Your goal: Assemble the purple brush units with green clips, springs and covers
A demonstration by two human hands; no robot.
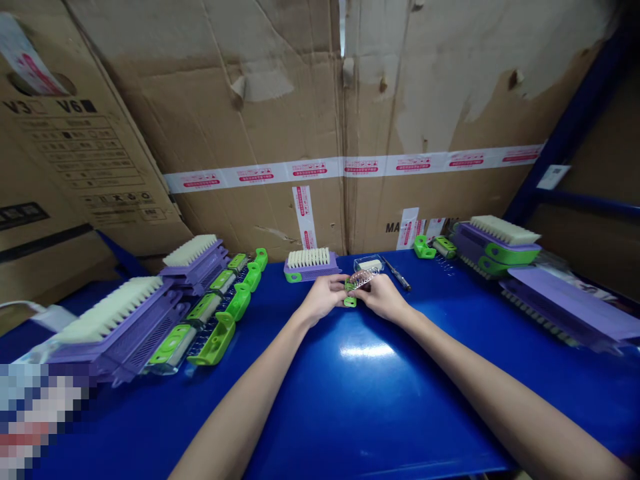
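Note:
My left hand (323, 297) is closed on a small green plastic part (350, 301), held just above the blue table. My right hand (383, 297) pinches a shiny metal coil spring (363, 277) against the top of that part. The fingers partly cover both pieces, so I cannot tell whether the spring sits inside the green part. Behind my hands lies a clear plastic case (369, 265) with a pale block in it. To its right is a slim screwdriver-like tool (397, 273). A purple brush piece with cream bristles (310, 264) stands behind my left hand.
Purple brush pieces (120, 327) line the left side of the blue table (320, 413), beside rows of green caps (240, 301), springs and green-topped cases (173, 345). More brush pieces (495, 247) are stacked at right. Taped cardboard (270, 120) walls the back.

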